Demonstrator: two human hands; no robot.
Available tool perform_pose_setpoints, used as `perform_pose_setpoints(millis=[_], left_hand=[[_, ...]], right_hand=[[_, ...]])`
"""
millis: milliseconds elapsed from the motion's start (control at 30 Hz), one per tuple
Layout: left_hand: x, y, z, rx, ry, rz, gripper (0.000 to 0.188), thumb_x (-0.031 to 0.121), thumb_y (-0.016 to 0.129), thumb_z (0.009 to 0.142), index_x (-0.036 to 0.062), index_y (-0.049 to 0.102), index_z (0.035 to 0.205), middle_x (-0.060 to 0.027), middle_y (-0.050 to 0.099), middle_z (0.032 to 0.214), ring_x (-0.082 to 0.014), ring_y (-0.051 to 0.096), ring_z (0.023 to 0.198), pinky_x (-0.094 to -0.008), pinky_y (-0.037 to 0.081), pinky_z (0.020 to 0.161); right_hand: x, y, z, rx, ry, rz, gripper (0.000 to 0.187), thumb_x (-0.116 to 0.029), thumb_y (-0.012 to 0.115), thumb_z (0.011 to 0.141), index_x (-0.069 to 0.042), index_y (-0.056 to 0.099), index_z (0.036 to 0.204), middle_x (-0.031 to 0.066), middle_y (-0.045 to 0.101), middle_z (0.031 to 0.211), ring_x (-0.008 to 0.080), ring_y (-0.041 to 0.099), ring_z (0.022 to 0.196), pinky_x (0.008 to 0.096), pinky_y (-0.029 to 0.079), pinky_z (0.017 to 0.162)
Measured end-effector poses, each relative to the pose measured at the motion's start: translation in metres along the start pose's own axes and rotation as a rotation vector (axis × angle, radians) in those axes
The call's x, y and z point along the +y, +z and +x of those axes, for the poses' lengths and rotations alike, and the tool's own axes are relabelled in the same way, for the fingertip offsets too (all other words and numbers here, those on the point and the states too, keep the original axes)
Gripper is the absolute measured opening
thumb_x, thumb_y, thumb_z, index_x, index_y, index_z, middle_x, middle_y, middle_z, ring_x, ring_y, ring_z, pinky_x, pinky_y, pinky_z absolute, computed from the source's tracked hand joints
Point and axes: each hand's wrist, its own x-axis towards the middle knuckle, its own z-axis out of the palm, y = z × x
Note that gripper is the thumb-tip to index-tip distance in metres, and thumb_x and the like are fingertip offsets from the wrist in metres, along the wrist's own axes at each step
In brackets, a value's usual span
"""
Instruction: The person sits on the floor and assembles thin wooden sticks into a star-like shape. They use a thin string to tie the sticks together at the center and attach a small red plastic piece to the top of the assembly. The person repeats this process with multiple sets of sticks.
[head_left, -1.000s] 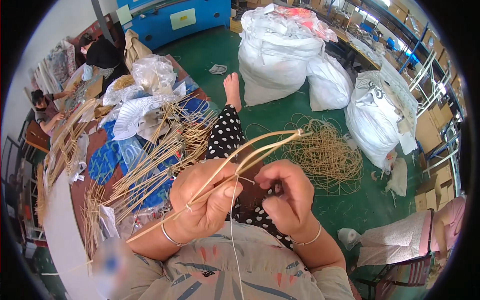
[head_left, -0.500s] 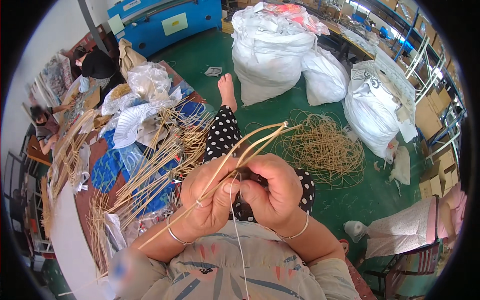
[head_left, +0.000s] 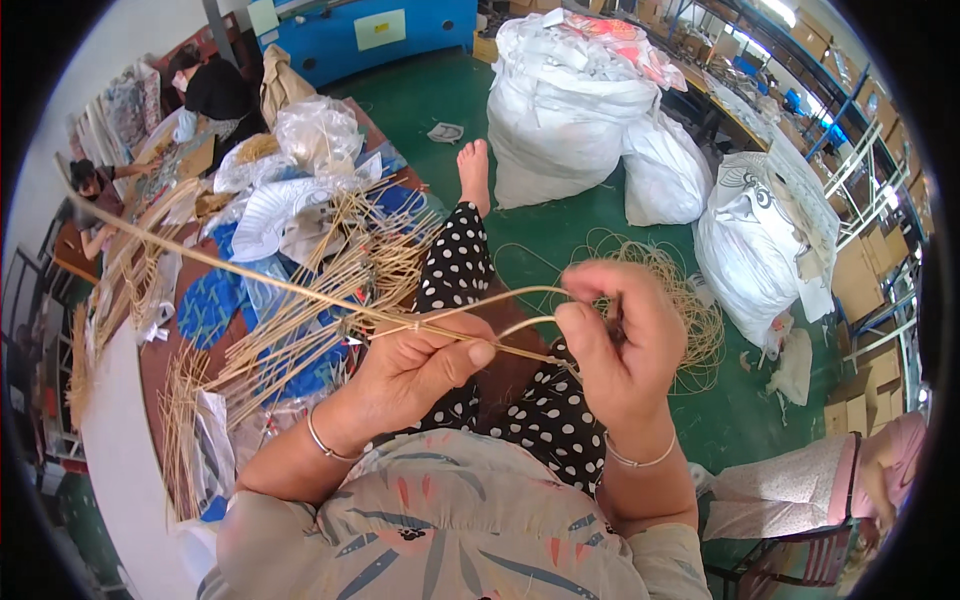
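A frame of thin bamboo strips stretches across my lap, its long end reaching out to the far left. My left hand grips it, thumb pressed on the strips near a small pale tie. To the right, two strips bow upward in curves and run to my right hand, raised above my knee. Its fingers are curled, with thumb and fingertips at the curved strip ends. Part of those ends is hidden by the fingers.
A low table on the left bears a heap of bamboo sticks and plastic bags. A tangled coil of thin cane lies on the green floor at right, before large white sacks. Other people sit at far left and lower right.
My hands have moved apart, the right one to the right. The bamboo frame has swung from pointing up to lying crosswise, its long end now far left. The hanging white thread no longer shows.
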Motion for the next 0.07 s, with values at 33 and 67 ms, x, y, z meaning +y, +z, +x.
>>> perform_pose_setpoints(millis=[33,67], left_hand=[[-0.0002,-0.0007,-0.002,-0.014,0.012,-0.007,0.021,0.017,0.053,0.085,-0.0026,0.059,0.087,-0.0015,0.052,0.066,-0.0041,0.042,0.052,-0.0186,0.033,0.045],[0.0011,-0.0023,-0.0025,-0.029,0.027,-0.008,0.02,0.017,0.053,0.085,-0.0022,0.059,0.088,-0.0022,0.054,0.069,-0.0043,0.043,0.053,-0.0186,0.034,0.045]], right_hand=[[-0.0063,-0.0011,-0.002,-0.125,0.243,0.084,0.018,-0.01,0.067,0.069,-0.002,0.054,0.079,0.0056,0.058,0.07,0.0214,0.054,0.059,0.0302,0.042,0.053],[-0.0068,0.0014,-0.0017,-0.137,0.243,0.09,0.018,-0.01,0.067,0.069,-0.002,0.054,0.079,0.0056,0.058,0.07,0.0214,0.054,0.059,0.0302,0.042,0.053]])
